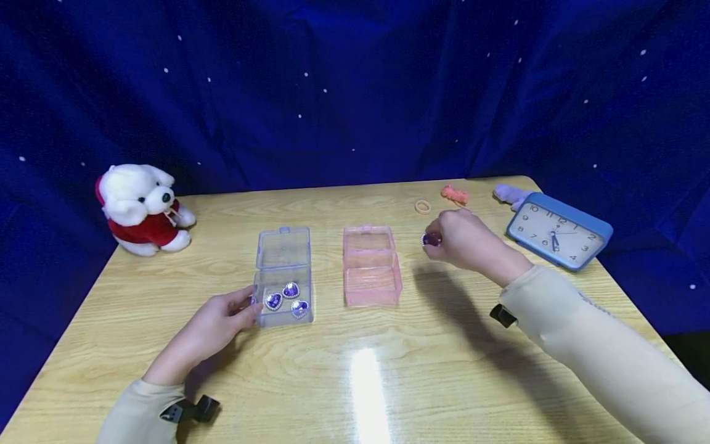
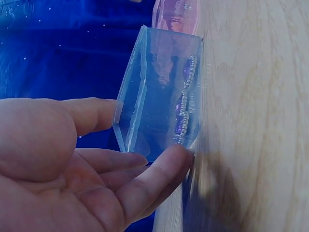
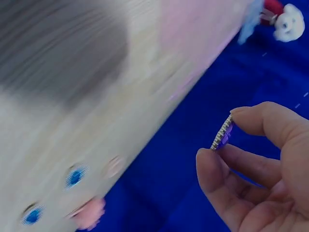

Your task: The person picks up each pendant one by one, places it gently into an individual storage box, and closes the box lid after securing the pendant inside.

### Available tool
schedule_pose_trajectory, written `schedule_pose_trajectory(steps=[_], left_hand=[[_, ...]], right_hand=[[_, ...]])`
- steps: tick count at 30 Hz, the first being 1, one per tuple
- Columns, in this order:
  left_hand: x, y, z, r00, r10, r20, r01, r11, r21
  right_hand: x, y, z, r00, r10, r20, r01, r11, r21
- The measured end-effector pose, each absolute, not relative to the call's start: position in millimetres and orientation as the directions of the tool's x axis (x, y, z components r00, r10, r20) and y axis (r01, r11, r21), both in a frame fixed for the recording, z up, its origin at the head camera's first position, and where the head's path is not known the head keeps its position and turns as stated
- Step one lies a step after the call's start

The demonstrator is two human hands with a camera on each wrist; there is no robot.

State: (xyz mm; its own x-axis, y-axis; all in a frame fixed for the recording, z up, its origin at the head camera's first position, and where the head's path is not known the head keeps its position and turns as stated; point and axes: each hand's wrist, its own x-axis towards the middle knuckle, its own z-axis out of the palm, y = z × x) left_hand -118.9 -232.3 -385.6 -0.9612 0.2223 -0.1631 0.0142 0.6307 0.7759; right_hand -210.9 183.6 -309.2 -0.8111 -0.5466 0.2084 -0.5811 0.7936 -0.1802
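A translucent blue plastic box point(image 1: 284, 246) stands with its lid folded back, several purple jewelled pieces point(image 1: 273, 301) with silvery bead rims lying inside. My left hand point(image 1: 227, 320) holds its left end, thumb and fingers at the wall; in the left wrist view the fingertips point(image 2: 176, 152) overlap the lower corner. Between thumb and fingers, my right hand point(image 1: 466, 240) pinches another purple gem point(image 1: 431, 239) above the table, right of an open pink box point(image 1: 371, 296). That gem appears edge-on point(image 3: 223, 133) in the right wrist view.
Blue gems point(image 3: 76, 177) lie on the table in the right wrist view. Farther back are a beige ring point(image 1: 423, 206), a coral hair tie point(image 1: 455, 194), a lilac object point(image 1: 510, 195) and a blue clock point(image 1: 560, 231). A white plush dog point(image 1: 144, 209) sits at left.
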Motion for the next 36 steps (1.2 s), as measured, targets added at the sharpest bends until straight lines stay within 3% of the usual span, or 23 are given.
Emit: schedule_pose_trajectory(steps=[9,13,25,31,36], left_hand=[[-118,-233,-386,-0.962,0.227,-0.152,0.029,0.639,0.769],[-118,-233,-385,-0.962,0.221,-0.161,0.020,0.644,0.765],[-118,-234,-386,-0.963,0.234,-0.137,0.045,0.638,0.769],[-118,-236,-387,-0.963,0.238,-0.125,0.057,0.636,0.770],[-120,-237,-387,-0.963,0.243,-0.117,0.066,0.633,0.771]], right_hand=[[-204,95,-293,-0.666,-0.713,0.219,-0.746,0.644,-0.172],[-199,59,-292,-0.637,-0.750,0.178,-0.770,0.609,-0.190],[-188,-22,-307,-0.618,-0.786,-0.018,-0.764,0.605,-0.225],[-188,-41,-319,-0.612,-0.784,-0.104,-0.762,0.619,-0.189],[-187,-46,-324,-0.631,-0.760,-0.157,-0.725,0.649,-0.229]])
